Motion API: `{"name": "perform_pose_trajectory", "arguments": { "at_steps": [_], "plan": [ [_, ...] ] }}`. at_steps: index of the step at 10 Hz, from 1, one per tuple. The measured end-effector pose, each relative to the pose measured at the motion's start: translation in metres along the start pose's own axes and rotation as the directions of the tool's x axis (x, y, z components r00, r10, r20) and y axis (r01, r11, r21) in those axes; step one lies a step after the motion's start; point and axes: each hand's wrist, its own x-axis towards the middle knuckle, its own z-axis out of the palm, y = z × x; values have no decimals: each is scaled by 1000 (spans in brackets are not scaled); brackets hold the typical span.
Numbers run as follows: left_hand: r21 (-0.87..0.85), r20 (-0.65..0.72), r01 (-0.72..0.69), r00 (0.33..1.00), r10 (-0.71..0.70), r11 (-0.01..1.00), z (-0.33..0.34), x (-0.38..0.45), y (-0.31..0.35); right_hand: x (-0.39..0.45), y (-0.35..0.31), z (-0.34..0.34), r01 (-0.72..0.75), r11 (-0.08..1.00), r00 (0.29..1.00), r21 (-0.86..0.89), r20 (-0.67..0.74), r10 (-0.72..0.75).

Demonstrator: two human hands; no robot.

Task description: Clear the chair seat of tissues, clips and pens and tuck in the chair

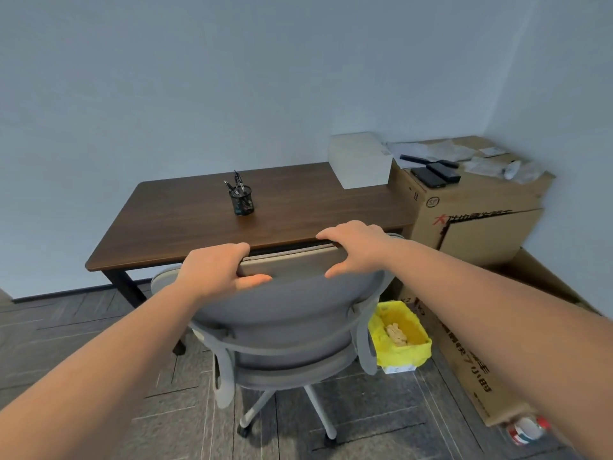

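A grey office chair point(292, 313) stands with its backrest toward me and its front pushed under the brown desk point(185, 227); the backrest top touches the desk's front edge and the seat is hidden. My left hand point(219, 270) grips the top left of the backrest, fingers over the rim and thumb on the back. My right hand point(358, 249) grips the top right the same way. A black mesh pen cup point(242, 200) holding several pens stands on the desk. A yellow-lined bin point(403, 336) to the right of the chair holds crumpled tissue.
A white box point(361, 161) sits at the desk's right end. Large cardboard boxes point(477, 220) stand to the right, with black devices and plastic bags on top. Another flat carton lies along the right wall. A tape roll point(527, 429) lies on the carpet.
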Motion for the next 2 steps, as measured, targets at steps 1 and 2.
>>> {"name": "perform_pose_trajectory", "arguments": {
  "at_steps": [1, 2],
  "plan": [
    [3, 15, 18, 1000, -18, 1000, -1, -3, -2, -48, -6, -31, 46, 991, 988, 123, -149, -27],
    [10, 18, 19, 1000, -19, 1000, -2, -2, 0, -129, -16, -72, 153, 897, 916, 415, -399, 28]
  ]
}}
